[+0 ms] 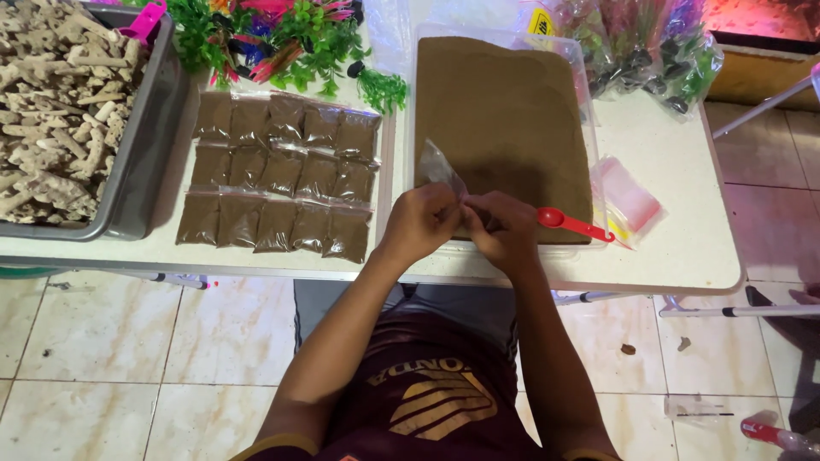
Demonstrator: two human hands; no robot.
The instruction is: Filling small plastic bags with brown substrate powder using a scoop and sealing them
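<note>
My left hand (420, 220) and my right hand (502, 227) meet at the front edge of a clear tub (408, 119) filled with brown powder (504, 119). Together they pinch a small clear plastic bag (439, 166) that sticks up from my left fingers. A red measuring spoon (574, 224) pokes out to the right of my right hand, lying over the powder; whether my fingers grip it is unclear. Rows of filled brown powder packets (278, 175) lie on the white table (683, 248) to the left.
A grey tray (141, 162) of pale coral-like pieces stands at far left. Plastic aquarium plants (282, 43) lie at the back, more bagged ones (649, 47) at back right. A stack of empty small bags (628, 198) sits right of the tub. Tiled floor below.
</note>
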